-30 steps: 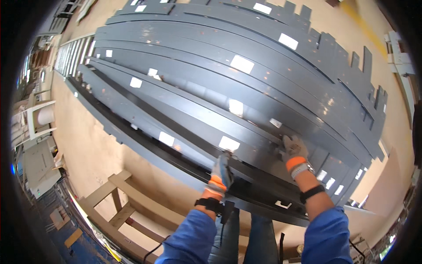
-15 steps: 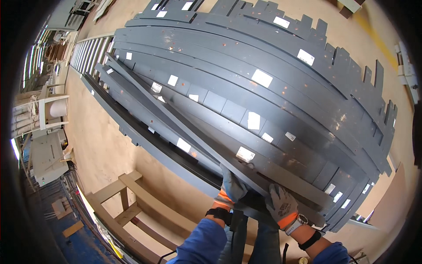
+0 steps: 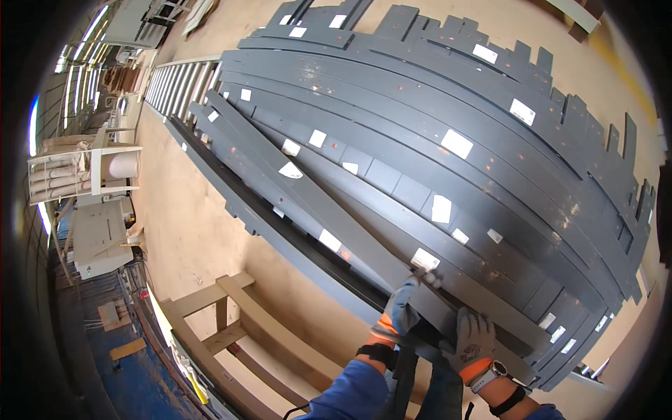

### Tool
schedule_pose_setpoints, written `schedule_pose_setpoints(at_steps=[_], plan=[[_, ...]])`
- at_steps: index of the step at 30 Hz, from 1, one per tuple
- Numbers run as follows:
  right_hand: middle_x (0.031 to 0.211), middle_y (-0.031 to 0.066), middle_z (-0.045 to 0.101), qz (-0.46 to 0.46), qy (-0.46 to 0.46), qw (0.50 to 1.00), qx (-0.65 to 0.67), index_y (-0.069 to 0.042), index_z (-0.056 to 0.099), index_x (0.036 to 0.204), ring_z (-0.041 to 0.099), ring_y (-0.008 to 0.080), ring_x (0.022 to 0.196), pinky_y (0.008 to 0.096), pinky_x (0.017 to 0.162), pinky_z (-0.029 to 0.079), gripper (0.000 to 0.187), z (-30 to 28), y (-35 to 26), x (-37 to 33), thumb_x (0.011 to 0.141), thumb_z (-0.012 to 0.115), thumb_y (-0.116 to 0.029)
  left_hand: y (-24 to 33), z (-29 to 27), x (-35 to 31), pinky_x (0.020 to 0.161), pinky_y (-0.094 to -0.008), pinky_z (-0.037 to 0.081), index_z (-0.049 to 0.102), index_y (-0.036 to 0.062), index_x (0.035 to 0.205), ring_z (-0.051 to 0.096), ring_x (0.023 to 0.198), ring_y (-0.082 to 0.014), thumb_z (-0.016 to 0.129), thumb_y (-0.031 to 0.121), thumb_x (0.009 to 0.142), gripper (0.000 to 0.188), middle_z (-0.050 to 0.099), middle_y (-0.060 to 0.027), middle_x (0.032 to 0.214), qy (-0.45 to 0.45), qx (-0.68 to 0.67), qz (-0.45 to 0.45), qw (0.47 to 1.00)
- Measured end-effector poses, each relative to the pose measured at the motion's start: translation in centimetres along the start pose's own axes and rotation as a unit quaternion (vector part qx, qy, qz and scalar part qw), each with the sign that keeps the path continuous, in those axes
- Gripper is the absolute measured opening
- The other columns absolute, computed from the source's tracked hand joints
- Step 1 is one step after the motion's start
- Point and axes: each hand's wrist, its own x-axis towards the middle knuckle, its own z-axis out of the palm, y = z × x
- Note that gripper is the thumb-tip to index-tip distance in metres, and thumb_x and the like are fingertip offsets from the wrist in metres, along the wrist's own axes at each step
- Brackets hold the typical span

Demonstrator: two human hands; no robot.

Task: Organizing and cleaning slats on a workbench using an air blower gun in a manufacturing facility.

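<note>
A long dark grey board [image 3: 350, 220] lies aslant over a stack of similar boards [image 3: 392, 105], its broad face turned up. My left hand [image 3: 402, 308], in a grey glove with an orange cuff, grips it near its close end, with fingertips over the far edge. At that same end is my right hand [image 3: 474, 339], gloved alike, its fingers bent against the board and its thumb towards the near side. The undersides of both grips are hidden. White labels [image 3: 425, 259] are stuck on many of the boards.
A roller conveyor [image 3: 178, 84] runs at the far left of the stack. Near left stands a brown frame [image 3: 280, 325] of beams. Beyond it are a grey machine cabinet [image 3: 103, 236] and a rack with rolls [image 3: 66, 171]. Uneven board ends jut out along the far right.
The board has rolled from its narrow edge towards its broad face. My left fingers now reach over its far edge. The whole view has shifted, moving the scene right and slightly down.
</note>
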Motion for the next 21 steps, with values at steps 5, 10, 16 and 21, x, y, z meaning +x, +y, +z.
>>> schedule_pose_setpoints(at_steps=[5,10,16,21], plan=[[0.122,0.0199,0.046,0.087,-0.016,0.996,0.021,-0.001,0.035,0.131,0.045,0.0378,0.116,0.0451,0.099,0.037,0.090,0.9,0.2,2.5,0.063,0.074,-0.047,-0.9,-1.8,0.1,0.093,-0.0311,0.043,0.050,0.0020,0.118,0.055,0.110,-0.0223,0.048,0.019,0.093,0.031,0.058,-0.0098,0.117,0.039,0.272,0.072,0.959],[0.118,0.0210,0.050,0.016,-0.088,0.990,0.110,0.001,0.042,0.124,0.050,0.0358,0.110,0.0426,0.094,0.040,0.085,-2.5,2.6,2.5,0.061,0.074,-0.048,2.9,1.9,-1.8,0.090,-0.0327,0.048,0.049,0.0062,0.122,0.057,0.105,-0.0187,0.051,0.035,0.094,0.040,0.059,-0.0078,0.114,0.063,-0.002,0.011,0.998],[0.112,0.0221,0.057,-0.013,-0.193,0.967,0.166,0.000,0.048,0.121,0.056,0.0351,0.102,0.0390,0.090,0.045,0.084,-3.2,3.7,-1.5,0.061,0.073,-0.053,10.2,3.6,1.2,0.092,-0.0412,0.041,0.050,0.0069,0.114,0.051,0.094,-0.0229,0.049,0.042,0.092,0.042,0.054,-0.0080,0.099,-0.074,-0.059,0.131,0.987],[0.132,0.0245,0.043,-0.063,-0.275,0.894,0.349,0.001,0.033,0.135,0.043,0.0386,0.121,0.0393,0.103,0.035,0.095,-4.6,4.7,-2.1,0.069,0.069,-0.056,8.2,1.9,-0.2,0.094,-0.0390,0.039,0.046,0.0029,0.113,0.049,0.092,-0.0207,0.055,0.045,0.088,0.050,0.051,-0.0056,0.098,-0.045,-0.038,0.172,0.983]])
